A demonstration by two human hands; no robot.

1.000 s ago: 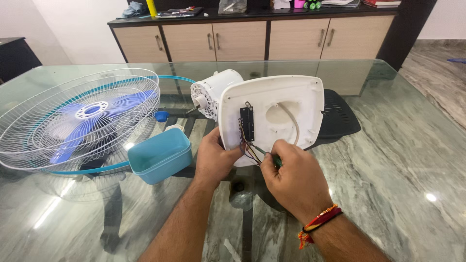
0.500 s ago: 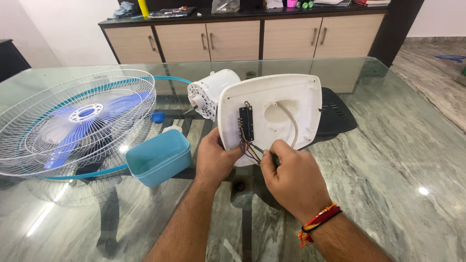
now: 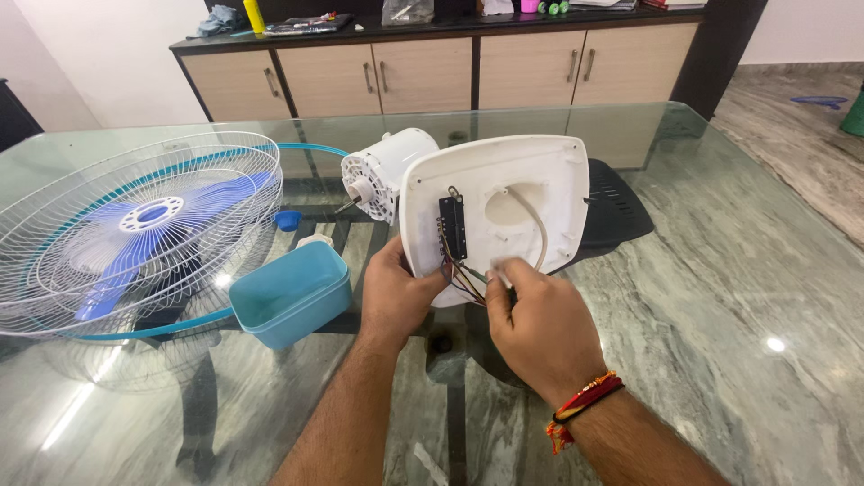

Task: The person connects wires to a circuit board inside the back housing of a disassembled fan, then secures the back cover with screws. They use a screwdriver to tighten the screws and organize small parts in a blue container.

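Observation:
A white fan base cover (image 3: 531, 175) stands on edge on the glass table (image 3: 720, 270), its inner side toward me. A black switch block (image 3: 452, 225) with coloured wires (image 3: 463, 281) sits on that side. My left hand (image 3: 396, 292) grips the cover's lower left edge. At the cover's bottom, the fingers of my right hand (image 3: 540, 328) pinch the wires. Behind the cover lies the white fan motor (image 3: 382, 171) with its shaft pointing left.
A white wire fan guard (image 3: 90, 225) with blue blades (image 3: 162, 225) lies at the left. A small blue plastic tub (image 3: 292, 292) stands beside my left hand. A black base plate (image 3: 616, 211) lies behind the cover. Wooden cabinets (image 3: 432, 67) line the far wall.
Both hands stay on the cover and wires. My view has shifted slightly; the right fingers have moved a little along the wires.

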